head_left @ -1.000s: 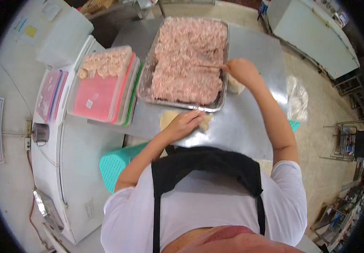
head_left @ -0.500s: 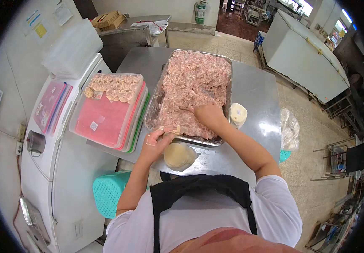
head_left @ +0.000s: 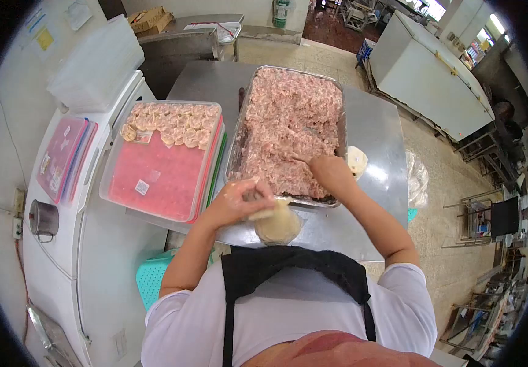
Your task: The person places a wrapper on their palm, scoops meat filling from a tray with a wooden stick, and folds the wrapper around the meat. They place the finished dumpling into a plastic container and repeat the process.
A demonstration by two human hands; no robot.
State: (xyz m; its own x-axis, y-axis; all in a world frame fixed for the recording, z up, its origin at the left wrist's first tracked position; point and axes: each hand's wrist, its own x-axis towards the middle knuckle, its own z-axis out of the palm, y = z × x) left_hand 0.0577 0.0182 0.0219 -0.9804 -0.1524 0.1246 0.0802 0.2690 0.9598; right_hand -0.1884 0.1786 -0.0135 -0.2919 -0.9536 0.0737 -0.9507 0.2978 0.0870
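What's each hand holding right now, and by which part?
Left hand cups a round wrapper from underneath. Right hand grips a thin stick by its near end, the tip in the meat.

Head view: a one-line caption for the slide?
Left hand holds a wrapper over the wrapper stack; right hand works a thin tool in minced filling, folded dumplings boxed alongside.

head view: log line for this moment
left hand: holds wrapper | right hand: stick in meat tray | dumplings: in pink box
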